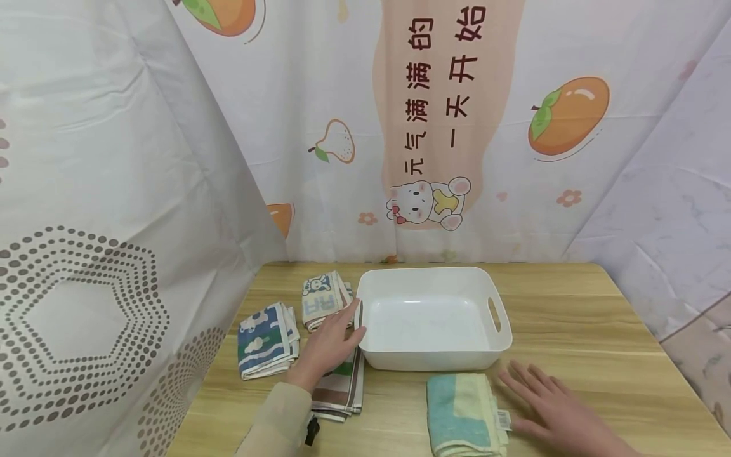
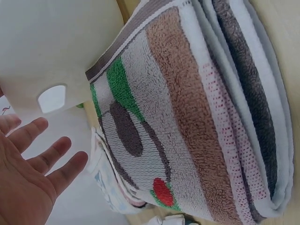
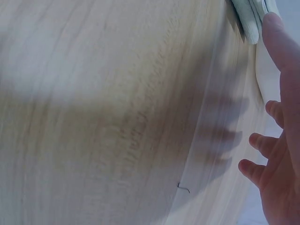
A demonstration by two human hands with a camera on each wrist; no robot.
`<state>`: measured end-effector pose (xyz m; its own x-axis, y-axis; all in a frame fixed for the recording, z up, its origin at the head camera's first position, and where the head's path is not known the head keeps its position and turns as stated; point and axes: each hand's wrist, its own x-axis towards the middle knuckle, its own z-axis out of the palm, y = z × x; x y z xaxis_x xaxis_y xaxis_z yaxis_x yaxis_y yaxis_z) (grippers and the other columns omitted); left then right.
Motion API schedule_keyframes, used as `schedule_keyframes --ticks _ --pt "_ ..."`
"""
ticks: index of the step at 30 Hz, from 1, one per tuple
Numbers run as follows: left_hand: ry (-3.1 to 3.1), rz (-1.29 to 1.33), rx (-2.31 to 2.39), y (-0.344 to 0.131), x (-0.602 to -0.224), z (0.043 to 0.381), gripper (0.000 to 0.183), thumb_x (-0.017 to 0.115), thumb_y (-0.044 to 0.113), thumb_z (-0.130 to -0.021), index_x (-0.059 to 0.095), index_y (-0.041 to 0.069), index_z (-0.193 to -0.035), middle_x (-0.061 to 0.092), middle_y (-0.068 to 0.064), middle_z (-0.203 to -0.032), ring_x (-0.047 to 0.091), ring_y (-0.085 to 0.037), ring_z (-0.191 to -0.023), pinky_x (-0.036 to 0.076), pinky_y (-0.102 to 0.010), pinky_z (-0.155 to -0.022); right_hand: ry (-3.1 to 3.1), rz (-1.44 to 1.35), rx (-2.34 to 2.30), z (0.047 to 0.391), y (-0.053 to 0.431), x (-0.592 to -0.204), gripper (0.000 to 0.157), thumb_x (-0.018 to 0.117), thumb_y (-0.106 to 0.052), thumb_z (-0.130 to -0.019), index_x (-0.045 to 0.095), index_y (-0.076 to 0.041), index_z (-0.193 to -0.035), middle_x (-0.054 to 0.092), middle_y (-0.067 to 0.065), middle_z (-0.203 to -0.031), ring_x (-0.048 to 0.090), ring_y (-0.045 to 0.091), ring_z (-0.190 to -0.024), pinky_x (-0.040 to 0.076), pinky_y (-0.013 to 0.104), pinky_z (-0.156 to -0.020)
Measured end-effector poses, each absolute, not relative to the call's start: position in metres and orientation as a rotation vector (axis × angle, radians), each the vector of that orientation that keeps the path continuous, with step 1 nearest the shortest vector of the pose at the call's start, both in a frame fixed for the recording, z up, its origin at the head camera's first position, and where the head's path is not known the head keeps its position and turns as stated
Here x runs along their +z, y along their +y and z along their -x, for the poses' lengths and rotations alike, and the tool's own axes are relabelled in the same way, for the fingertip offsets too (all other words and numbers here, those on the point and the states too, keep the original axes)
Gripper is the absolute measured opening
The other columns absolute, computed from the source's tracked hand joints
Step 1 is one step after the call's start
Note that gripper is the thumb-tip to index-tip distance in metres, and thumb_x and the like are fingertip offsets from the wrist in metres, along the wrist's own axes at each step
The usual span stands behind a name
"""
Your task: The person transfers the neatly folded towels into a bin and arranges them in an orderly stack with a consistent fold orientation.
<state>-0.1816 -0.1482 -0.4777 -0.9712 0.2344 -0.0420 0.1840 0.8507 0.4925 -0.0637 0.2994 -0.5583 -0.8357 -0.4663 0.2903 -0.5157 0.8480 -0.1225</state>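
My left hand (image 1: 329, 343) is at the left side of a white plastic basket (image 1: 434, 361), fingers extended, holding nothing. Under and beside it lies a folded striped towel (image 1: 338, 391), partly hidden by the hand; its brown, grey and green bands fill the left wrist view. My right hand (image 1: 551, 406) hovers over the table with spread, relaxed fingers. Its thumb is close to the label edge of a folded teal and pale-yellow towel (image 1: 457, 412), which lies in front of the basket. The basket's inside holds no towels.
Two more folded towels lie at the left: a blue one with a white pattern (image 1: 261, 339) and a cream one with a blue print (image 1: 321, 298). The wooden table (image 1: 588, 336) ends at a printed curtain (image 1: 342, 209) behind the basket. Another white curtain (image 1: 85, 222) hangs along the left.
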Motion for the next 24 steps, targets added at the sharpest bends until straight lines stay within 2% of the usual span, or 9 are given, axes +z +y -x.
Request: schedule_keyframes --ticks 3,7,10,12,14,16,18,19,24 --pt "2.915 -0.327 0.782 -0.148 -0.478 0.182 0.067 0.051 0.05 -0.104 0.029 0.026 -0.163 0.042 -0.005 -0.161 0.04 -0.034 -0.147 0.036 -0.055 -0.117 -2.74 -0.794 0.285 0.064 0.297 -0.559 0.077 0.073 -0.059 -0.086 0.048 -0.032 -0.154 0.051 0.007 -0.154 0.02 0.015 -0.154 -0.007 0.014 -0.119" --pt "2.903 -0.329 0.813 -0.148 -0.479 0.182 0.067 0.052 0.049 -0.104 0.029 0.026 -0.163 0.042 -0.005 -0.16 0.04 -0.035 -0.146 0.035 -0.054 -0.118 -2.714 -0.85 0.283 0.065 0.295 -0.558 0.078 0.075 -0.058 -0.086 0.049 -0.03 -0.154 0.053 0.008 -0.152 -0.007 -0.004 -0.151 -0.009 0.013 -0.119" --pt "2.897 -0.327 0.834 -0.149 -0.481 0.183 0.067 0.052 0.048 -0.104 0.029 0.026 -0.163 0.044 -0.006 -0.159 0.041 -0.034 -0.146 0.036 -0.054 -0.117 -2.713 -0.862 0.289 0.065 0.293 -0.557 0.079 0.074 -0.059 -0.086 0.048 -0.029 -0.154 0.054 0.01 -0.151 -0.01 -0.006 -0.15 -0.009 0.013 -0.119" --pt "2.891 -0.323 0.848 -0.149 -0.482 0.183 0.067 0.052 0.047 -0.104 0.029 0.026 -0.163 0.044 -0.007 -0.159 0.042 -0.035 -0.145 0.036 -0.055 -0.117 -2.72 -0.86 0.302 0.064 0.292 -0.558 0.08 0.075 -0.058 -0.086 0.048 -0.028 -0.154 0.054 0.011 -0.15 -0.004 -0.003 -0.152 -0.009 0.013 -0.119" --pt "2.882 -0.313 0.864 -0.148 -0.482 0.183 0.067 0.052 0.047 -0.104 0.029 0.027 -0.163 0.044 -0.006 -0.159 0.042 -0.034 -0.145 0.036 -0.055 -0.117 -2.734 -0.852 0.324 0.064 0.29 -0.558 0.08 0.075 -0.058 -0.086 0.047 -0.028 -0.154 0.054 0.01 -0.151 0.013 0.014 -0.156 -0.009 0.012 -0.118" --pt "2.87 -0.3 0.882 -0.148 -0.483 0.183 0.067 0.053 0.047 -0.104 0.028 0.027 -0.163 0.044 -0.006 -0.159 0.042 -0.035 -0.145 0.037 -0.056 -0.117 -2.749 -0.849 0.345 0.063 0.289 -0.558 0.079 0.075 -0.058 -0.086 0.047 -0.029 -0.155 0.054 0.011 -0.151 0.034 0.031 -0.149 -0.009 0.01 -0.118" --pt "2.861 -0.3 0.906 -0.148 -0.483 0.183 0.067 0.053 0.046 -0.104 0.028 0.027 -0.163 0.044 -0.007 -0.159 0.042 -0.036 -0.144 0.036 -0.057 -0.116 -2.76 -0.849 0.369 0.063 0.288 -0.557 0.079 0.074 -0.057 -0.087 0.046 -0.029 -0.155 0.053 0.012 -0.151 0.05 0.042 -0.134 -0.008 0.009 -0.117" --pt "2.854 -0.297 0.922 -0.148 -0.483 0.183 0.067 0.054 0.046 -0.104 0.028 0.027 -0.163 0.044 -0.007 -0.159 0.042 -0.036 -0.145 0.036 -0.057 -0.116 -2.763 -0.855 0.381 0.063 0.287 -0.558 0.079 0.075 -0.056 -0.087 0.046 -0.028 -0.155 0.053 0.013 -0.15 0.054 0.045 -0.128 -0.008 0.008 -0.116" --pt "2.822 -0.289 0.986 -0.148 -0.484 0.183 0.067 0.054 0.044 -0.105 0.028 0.027 -0.163 0.041 -0.006 -0.161 0.04 -0.036 -0.146 0.033 -0.057 -0.118 -2.763 -0.865 0.4 0.063 0.286 -0.56 0.08 0.075 -0.055 -0.087 0.046 -0.027 -0.156 0.055 0.015 -0.148 0.055 0.046 -0.126 -0.008 0.007 -0.115"
